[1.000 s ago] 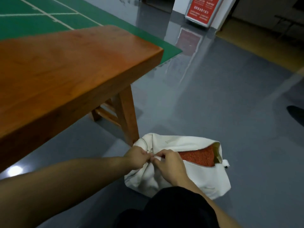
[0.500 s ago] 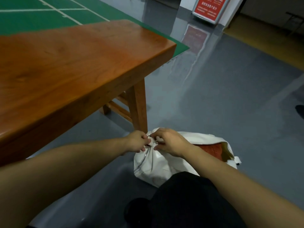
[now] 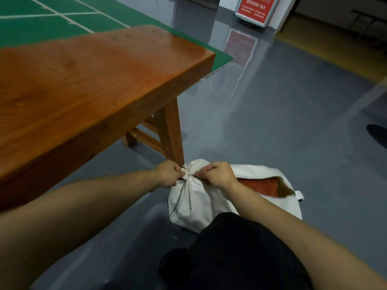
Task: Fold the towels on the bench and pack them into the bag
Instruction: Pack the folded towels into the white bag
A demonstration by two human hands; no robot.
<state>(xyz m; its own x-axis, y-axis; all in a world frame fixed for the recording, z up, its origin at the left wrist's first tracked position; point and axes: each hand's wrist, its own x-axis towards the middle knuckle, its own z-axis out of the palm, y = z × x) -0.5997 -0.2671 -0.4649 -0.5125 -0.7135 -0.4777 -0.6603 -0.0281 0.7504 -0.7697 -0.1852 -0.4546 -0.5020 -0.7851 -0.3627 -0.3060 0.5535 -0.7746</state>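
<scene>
Both hands [image 3: 167,174] [image 3: 217,174] on bag [image 3: 201,206] zip end, towel [image 3: 259,186] inside

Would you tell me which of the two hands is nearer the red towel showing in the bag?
The right hand, beside the red towel; the left hand grips the bag's far end.

One bag [image 3: 209,206]; one red towel [image 3: 259,186]; one bench [image 3: 94,80]; two hands.
</scene>
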